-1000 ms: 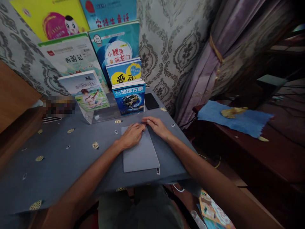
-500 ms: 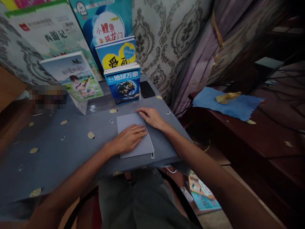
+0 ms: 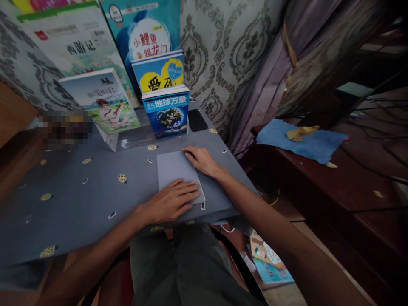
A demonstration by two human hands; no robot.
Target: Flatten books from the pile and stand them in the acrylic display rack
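Observation:
A thin book with a plain pale grey cover (image 3: 174, 168) lies closed on the table near its front edge. Flat across its lower part rests my left hand (image 3: 174, 199), fingers stretched out and the palm partly beyond the near edge. My right hand (image 3: 201, 160) is at the book's top right corner, its fingers bent and closed on that edge; the tips are partly hidden. Just beyond the book stands a blue book with a globe on its cover (image 3: 168, 117).
A clear stand (image 3: 127, 140) holds several upright books, including one with a guitar player (image 3: 111, 112). A black phone (image 3: 196, 120) lies behind the book. On a dark red surface to the right is a blue cloth (image 3: 277, 138). More books (image 3: 270, 261) lie on the floor.
My left hand has slid down the cover towards the near edge, baring more of the book's upper part. My right hand stays at the top corner. The view has shifted slightly.

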